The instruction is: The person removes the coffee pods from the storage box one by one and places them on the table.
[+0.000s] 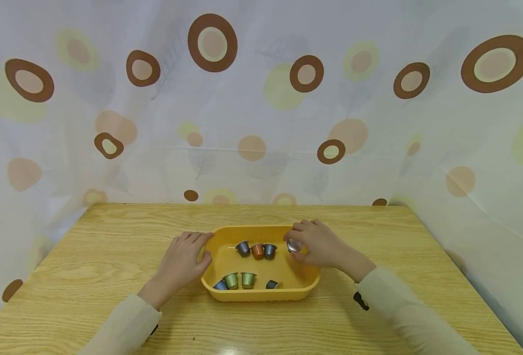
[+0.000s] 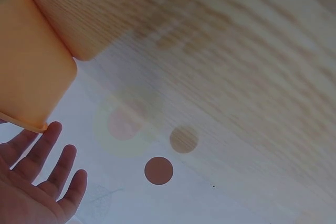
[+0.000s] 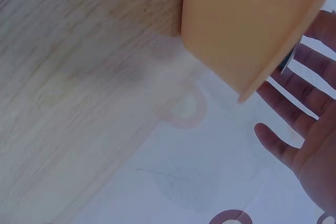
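A yellow tray point(image 1: 261, 296) with rounded corners stands on the table and holds several coffee capsules. My right hand point(image 1: 316, 244) is over its right end and pinches a coffee capsule point(image 1: 294, 245) with a silvery lid turned up; in the right wrist view only a sliver of it shows between the fingers. At the tray's left end my left hand point(image 1: 181, 261) touches the rim with its fingers fairly straight. A dark grey capsule point(image 1: 243, 248), an orange one point(image 1: 258, 251) and a dark blue one point(image 1: 269, 251) form a row toward the back.
Near the tray's front wall lie a blue capsule point(image 1: 221, 285), two green capsules point(image 1: 248, 280) and a black capsule point(image 1: 273, 284) on its side. The wooden table point(image 1: 146, 222) ends at a patterned curtain point(image 1: 252, 98) at the back and sides.
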Motion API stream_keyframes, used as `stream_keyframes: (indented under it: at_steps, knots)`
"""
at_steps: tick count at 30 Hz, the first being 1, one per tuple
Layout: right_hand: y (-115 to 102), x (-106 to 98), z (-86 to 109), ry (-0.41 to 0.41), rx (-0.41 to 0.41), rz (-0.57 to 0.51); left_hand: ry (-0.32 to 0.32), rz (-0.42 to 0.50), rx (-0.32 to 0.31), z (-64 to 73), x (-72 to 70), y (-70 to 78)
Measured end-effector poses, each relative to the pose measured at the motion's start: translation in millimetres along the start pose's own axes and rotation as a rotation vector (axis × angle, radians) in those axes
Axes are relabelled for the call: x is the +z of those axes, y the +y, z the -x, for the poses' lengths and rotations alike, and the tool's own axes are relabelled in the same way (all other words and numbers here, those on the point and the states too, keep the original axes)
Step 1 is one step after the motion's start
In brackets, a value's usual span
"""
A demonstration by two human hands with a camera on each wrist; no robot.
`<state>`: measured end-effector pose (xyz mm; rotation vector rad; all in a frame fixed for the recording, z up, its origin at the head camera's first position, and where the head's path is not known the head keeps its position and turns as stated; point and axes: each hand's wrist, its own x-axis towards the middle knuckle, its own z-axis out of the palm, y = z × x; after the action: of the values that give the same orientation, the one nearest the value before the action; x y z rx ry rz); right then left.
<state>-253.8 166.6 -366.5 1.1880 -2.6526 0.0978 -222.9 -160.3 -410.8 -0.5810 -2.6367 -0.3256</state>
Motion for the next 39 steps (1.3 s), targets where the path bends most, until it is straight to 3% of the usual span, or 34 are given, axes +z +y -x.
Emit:
stream_keyframes:
  at_steps: [19, 39]
  knots:
    - [30.7, -18.3, 13.7, 0.076, 0.100, 0.005, 0.000, -0.005, 0.000, -0.4, -0.4, -0.1]
    - [55.2, 3.2, 45.6, -0.002, 0.207, 0.016, -0.004, 0.007, -0.012, -0.1, -2.0, 1.5]
